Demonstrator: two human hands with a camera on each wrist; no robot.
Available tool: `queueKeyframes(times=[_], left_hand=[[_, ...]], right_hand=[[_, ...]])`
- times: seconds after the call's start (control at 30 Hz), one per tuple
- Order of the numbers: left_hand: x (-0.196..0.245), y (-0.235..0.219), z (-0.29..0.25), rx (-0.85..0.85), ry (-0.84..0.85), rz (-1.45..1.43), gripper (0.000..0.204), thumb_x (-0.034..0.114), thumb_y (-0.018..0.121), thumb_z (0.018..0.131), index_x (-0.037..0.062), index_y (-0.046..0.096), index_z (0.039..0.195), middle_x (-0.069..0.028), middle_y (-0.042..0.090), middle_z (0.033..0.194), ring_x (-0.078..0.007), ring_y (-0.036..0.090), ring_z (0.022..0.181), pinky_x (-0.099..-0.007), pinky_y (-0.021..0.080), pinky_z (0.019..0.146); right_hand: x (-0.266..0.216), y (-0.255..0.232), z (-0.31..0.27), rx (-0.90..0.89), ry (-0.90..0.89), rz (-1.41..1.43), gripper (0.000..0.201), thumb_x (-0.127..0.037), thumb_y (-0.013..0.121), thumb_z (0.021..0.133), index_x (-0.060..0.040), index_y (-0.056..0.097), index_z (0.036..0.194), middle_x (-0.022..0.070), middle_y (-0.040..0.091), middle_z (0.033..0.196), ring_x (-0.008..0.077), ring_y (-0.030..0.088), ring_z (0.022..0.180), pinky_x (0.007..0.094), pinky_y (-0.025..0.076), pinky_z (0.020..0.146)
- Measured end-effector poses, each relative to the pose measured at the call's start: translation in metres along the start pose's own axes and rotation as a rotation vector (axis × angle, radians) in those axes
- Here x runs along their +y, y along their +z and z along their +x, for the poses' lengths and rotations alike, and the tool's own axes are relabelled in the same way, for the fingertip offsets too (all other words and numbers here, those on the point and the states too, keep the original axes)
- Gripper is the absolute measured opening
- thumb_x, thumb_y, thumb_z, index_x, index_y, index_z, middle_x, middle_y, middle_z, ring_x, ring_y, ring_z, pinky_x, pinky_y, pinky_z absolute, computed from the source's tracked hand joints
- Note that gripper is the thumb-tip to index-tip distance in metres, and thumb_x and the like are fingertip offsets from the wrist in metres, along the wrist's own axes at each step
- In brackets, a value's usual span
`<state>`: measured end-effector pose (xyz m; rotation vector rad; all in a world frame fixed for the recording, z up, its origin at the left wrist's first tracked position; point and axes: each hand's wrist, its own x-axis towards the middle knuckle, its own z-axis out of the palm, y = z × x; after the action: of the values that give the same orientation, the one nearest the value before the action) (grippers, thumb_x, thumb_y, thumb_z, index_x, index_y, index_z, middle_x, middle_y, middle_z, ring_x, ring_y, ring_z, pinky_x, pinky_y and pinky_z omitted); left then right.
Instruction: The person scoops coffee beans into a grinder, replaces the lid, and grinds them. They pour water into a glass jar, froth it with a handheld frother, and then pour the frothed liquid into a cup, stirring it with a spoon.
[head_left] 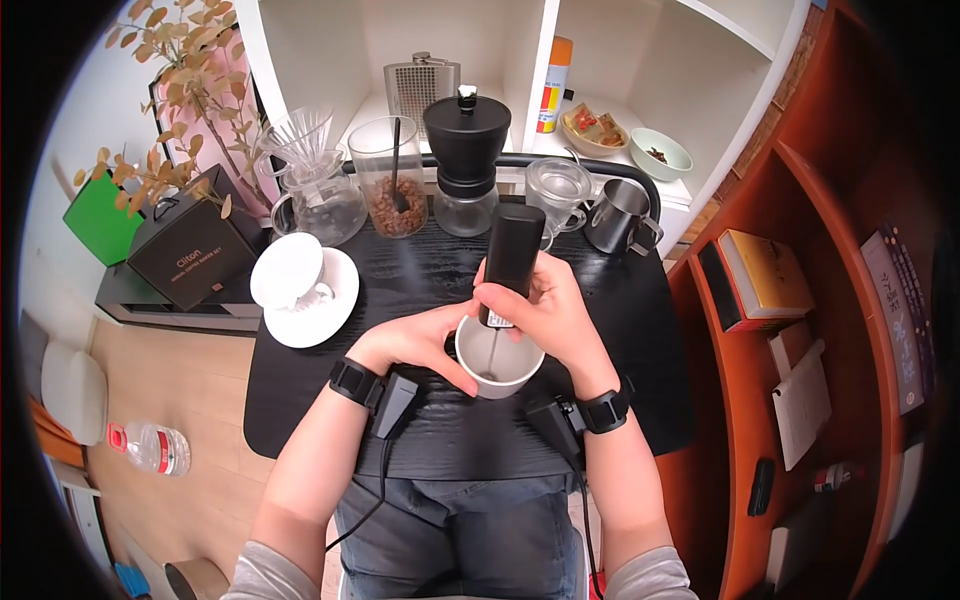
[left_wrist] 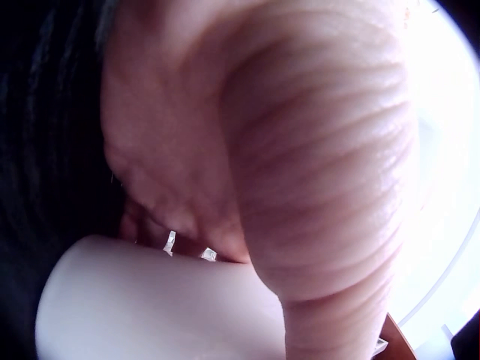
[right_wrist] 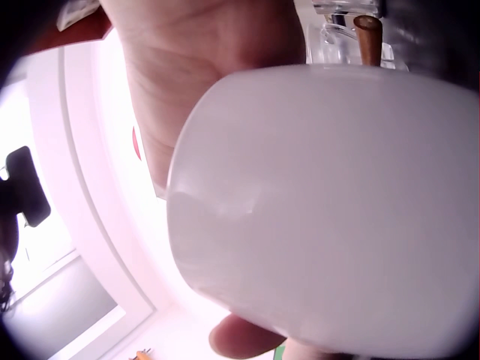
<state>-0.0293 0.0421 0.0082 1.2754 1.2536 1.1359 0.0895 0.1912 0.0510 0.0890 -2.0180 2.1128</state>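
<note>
My left hand [head_left: 425,338] holds a white cup [head_left: 503,388] near the front of the black table, its thumb along the near side. In the left wrist view the thumb [left_wrist: 322,195] fills much of the picture beside the cup's pale wall [left_wrist: 157,307]. My right hand [head_left: 560,310] grips a black handheld milk frother [head_left: 513,250] upright over the cup. Its thin metal shaft reaches down inside, with the whisk end low in the cup. The cup's smooth side [right_wrist: 322,210] hides much of the right hand [right_wrist: 217,45] in the right wrist view.
Along the back of the table [head_left: 400,440] stand a glass server [head_left: 335,212], a glass of coffee beans [head_left: 398,212], a black-topped grinder [head_left: 467,140], a lidded glass cup [head_left: 557,183] and a steel pitcher [head_left: 617,215]. A white dripper [head_left: 285,270] sits on a saucer [head_left: 340,310] at left.
</note>
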Motion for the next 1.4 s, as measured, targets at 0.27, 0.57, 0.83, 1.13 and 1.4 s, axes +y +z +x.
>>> queueKeyframes(times=[0.27, 0.57, 0.83, 1.13, 1.4], left_hand=[[-0.003, -0.002, 0.001, -0.01, 0.022, 0.003, 0.079, 0.001, 0.082, 0.06, 0.0036, 0.043, 0.128, -0.0046, 0.055, 0.121, -0.0141, 0.049, 0.113, -0.03, 0.039, 0.098], [-0.001, -0.002, 0.001, -0.043, 0.015, -0.013, 0.079, 0.001, 0.082, 0.061, 0.0036, 0.041, 0.129, -0.0038, 0.054, 0.12, -0.0131, 0.048, 0.114, -0.0303, 0.038, 0.098], [0.004, -0.001, -0.001, -0.013, 0.035, 0.0, 0.065, 0.005, 0.083, 0.062, 0.0012, 0.052, 0.119, -0.0045, 0.06, 0.113, -0.0134, 0.053, 0.107, -0.0288, 0.041, 0.094], [-0.002, -0.002, 0.0, -0.01, 0.028, 0.017, 0.066, 0.005, 0.083, 0.062, 0.0008, 0.052, 0.121, -0.0053, 0.06, 0.114, -0.014, 0.054, 0.107, -0.0292, 0.041, 0.095], [0.002, 0.0, -0.001, -0.001, 0.025, 0.001, 0.065, 0.003, 0.082, 0.062, 0.0012, 0.053, 0.12, -0.0044, 0.06, 0.113, -0.0123, 0.054, 0.105, -0.0281, 0.042, 0.093]], right_hand=[[-0.002, 0.009, 0.0, 0.06, -0.147, -0.035, 0.027, -0.008, 0.072, 0.078, -0.0001, 0.061, 0.102, 0.0012, 0.063, 0.087, 0.0051, 0.058, 0.077, 0.0213, 0.046, 0.068], [0.005, 0.003, 0.002, 0.061, -0.098, 0.04, 0.026, -0.012, 0.069, 0.083, -0.0019, 0.058, 0.105, 0.0017, 0.064, 0.086, 0.0048, 0.059, 0.074, 0.0187, 0.044, 0.058], [0.007, 0.008, 0.003, -0.033, -0.191, -0.027, 0.028, -0.014, 0.063, 0.086, 0.0015, 0.057, 0.109, 0.0034, 0.061, 0.081, 0.0069, 0.056, 0.071, 0.0216, 0.045, 0.063], [0.012, 0.009, 0.003, 0.033, -0.263, -0.035, 0.023, -0.009, 0.063, 0.086, 0.0002, 0.057, 0.106, 0.0035, 0.061, 0.085, 0.0079, 0.058, 0.078, 0.0224, 0.047, 0.068], [0.004, 0.004, 0.001, -0.051, -0.076, -0.037, 0.021, -0.008, 0.066, 0.084, -0.0021, 0.057, 0.102, 0.0032, 0.062, 0.092, 0.0061, 0.058, 0.077, 0.0213, 0.047, 0.066]])
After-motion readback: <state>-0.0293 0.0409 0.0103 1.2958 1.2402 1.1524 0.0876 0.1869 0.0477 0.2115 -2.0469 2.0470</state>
